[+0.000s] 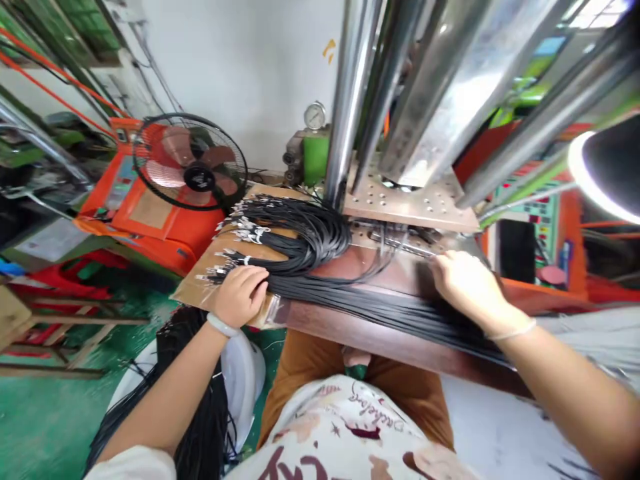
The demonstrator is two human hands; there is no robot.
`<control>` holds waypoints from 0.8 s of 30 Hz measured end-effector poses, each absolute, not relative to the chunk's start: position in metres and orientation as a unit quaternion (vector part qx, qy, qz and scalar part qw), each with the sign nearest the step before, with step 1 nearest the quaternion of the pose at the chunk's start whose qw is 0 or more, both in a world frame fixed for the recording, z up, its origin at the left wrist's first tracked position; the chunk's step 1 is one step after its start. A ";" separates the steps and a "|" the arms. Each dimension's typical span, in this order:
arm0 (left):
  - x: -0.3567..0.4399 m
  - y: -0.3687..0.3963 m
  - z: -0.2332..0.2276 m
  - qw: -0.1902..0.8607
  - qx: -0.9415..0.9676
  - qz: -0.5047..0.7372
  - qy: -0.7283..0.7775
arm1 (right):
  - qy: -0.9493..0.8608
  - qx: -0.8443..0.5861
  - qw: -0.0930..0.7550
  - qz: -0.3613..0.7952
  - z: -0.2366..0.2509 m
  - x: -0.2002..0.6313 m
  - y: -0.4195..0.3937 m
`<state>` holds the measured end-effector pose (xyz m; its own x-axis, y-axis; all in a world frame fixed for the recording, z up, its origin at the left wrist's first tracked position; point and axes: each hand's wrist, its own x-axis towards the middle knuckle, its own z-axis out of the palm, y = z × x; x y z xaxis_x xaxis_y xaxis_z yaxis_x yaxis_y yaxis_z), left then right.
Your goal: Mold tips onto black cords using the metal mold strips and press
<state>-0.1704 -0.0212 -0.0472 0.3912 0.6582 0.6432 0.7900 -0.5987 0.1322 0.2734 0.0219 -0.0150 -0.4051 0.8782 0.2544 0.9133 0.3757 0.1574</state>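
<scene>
My left hand (pixel 243 293) is at the left end of the work table, its fingers curled over black cables (pixel 320 287) close to their metal-tipped ends. The cables run in a long flat bundle across the table's front, passing below my right hand. At the press, my right hand (pixel 463 287) has thumb and fingers pinched together at the near end of a narrow metal strip (pixel 405 245). What lies between those fingertips is hidden. Beside my left hand, more black cables (pixel 320 233) are looped and tied with white ties, lying on brown cardboard (pixel 200 267).
Steel columns and a drilled press plate (pixel 415 210) stand over the table's back. A black fan (pixel 193 167) is at left, near an orange machine (pixel 145 220). A lit lamp (pixel 600 167) hangs at right. Black cables fill a white tub (pixel 245 373) below my left arm.
</scene>
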 end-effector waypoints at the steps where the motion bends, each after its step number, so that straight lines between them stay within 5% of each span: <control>1: -0.161 -0.022 -0.044 0.108 -0.839 -0.335 -0.415 | -0.814 -0.561 0.046 -0.141 -0.019 0.297 0.028; 8: 0.002 -0.017 -0.028 -0.077 -0.978 -0.138 -0.140 | -0.843 -0.533 0.021 -0.066 -0.026 0.344 0.059; 12: 0.067 -0.002 -0.035 -0.096 -0.978 -0.017 -0.183 | -0.858 -0.512 0.035 -0.029 -0.026 0.374 0.053; 14: 0.078 0.007 -0.031 -0.101 -0.963 0.007 -0.251 | -0.827 -0.545 0.142 -0.004 -0.027 0.391 0.036; 20: 0.094 0.026 -0.007 -0.068 -0.928 0.059 -0.362 | -0.468 -0.601 0.648 0.010 -0.045 0.381 -0.035; 24: 0.111 0.036 0.002 -0.134 -0.924 0.111 -0.341 | -0.330 -0.596 0.731 0.037 -0.061 0.353 -0.058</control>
<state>0.1114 0.0358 0.0020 0.7434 0.5994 -0.2966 0.6591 -0.7320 0.1725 0.3532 -0.0576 -0.0615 0.7792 0.4484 0.4380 0.3393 0.2858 -0.8962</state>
